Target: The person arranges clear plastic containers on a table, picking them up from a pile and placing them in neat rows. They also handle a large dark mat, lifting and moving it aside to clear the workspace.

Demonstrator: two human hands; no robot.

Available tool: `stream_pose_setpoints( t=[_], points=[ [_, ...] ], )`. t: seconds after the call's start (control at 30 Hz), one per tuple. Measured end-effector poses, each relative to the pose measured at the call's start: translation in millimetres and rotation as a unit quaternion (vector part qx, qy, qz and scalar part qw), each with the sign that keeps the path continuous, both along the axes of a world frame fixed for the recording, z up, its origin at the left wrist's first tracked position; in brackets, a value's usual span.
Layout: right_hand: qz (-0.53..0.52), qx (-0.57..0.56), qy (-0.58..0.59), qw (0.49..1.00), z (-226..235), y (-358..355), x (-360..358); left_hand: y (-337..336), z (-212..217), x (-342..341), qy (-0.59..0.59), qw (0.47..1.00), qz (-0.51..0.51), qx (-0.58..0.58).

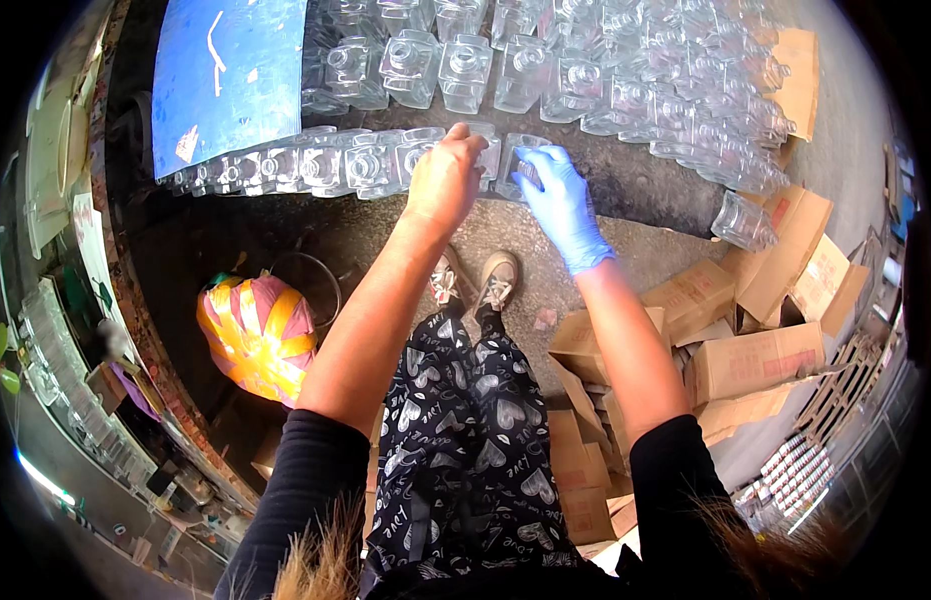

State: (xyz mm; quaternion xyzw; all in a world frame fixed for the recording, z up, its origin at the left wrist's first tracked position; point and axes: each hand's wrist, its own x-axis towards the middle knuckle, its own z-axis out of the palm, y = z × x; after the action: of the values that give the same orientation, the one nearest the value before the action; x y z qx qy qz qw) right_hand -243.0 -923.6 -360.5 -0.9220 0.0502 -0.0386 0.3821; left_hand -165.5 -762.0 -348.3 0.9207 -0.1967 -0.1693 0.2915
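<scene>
So both hands are up at the near row of glass bottles (325, 165) lined along the edge of the dark desk (635, 180). Left hand (445, 178) is bare, seen from the back, with its fingers curled down over a bottle (488, 150) in that row, looks like they're closed on it, though the grip itself is hidden behind the hand. Right hand (560, 200) wears a blue glove, and its fingers are clamped around the next bottle (520, 165), just beside the left one, at the right end of the row. Farther back on the desk there's a big batch of the same clear bottles (585, 70), lying in rows. A blue sheet (230, 70) sits at the left end. One stray bottle (742, 222) sits off to the right near a pile of cardboard boxes (755, 330) on the floor. Down left of the person's shoes (475, 282) is a yellow and pink bag (257, 335).
</scene>
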Motion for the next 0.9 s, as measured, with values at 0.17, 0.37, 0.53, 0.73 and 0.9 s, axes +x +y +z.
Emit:
stream_pose_setpoints(
  t=[0.17,0.37,0.53,0.73,0.9],
  points=[
    [0.031,-0.038,-0.023,0.999,-1.1,5.6,5.1,7.7,0.5,-1.4,0.01,0.999,0.035,-0.012],
    [0.046,-0.049,0.061,0.996,28.8,7.0,-1.8,39.8,43.4,-63.3,-0.181,0.978,0.08,-0.069],
    [-0.027,-0.145,0.068,0.987,66.1,0.1,-58.1,176.7,126.2,-170.8,0.131,0.964,0.198,-0.119],
    [0.12,-0.152,0.209,0.958,101.2,76.1,-107.5,455.6,162.6,-373.6,0.03,0.787,0.614,0.047],
    [0.23,-0.097,0.161,0.955,112.8,218.3,-56.3,701.1,224.1,-446.0,-0.197,0.579,0.787,0.075]
  ],
)
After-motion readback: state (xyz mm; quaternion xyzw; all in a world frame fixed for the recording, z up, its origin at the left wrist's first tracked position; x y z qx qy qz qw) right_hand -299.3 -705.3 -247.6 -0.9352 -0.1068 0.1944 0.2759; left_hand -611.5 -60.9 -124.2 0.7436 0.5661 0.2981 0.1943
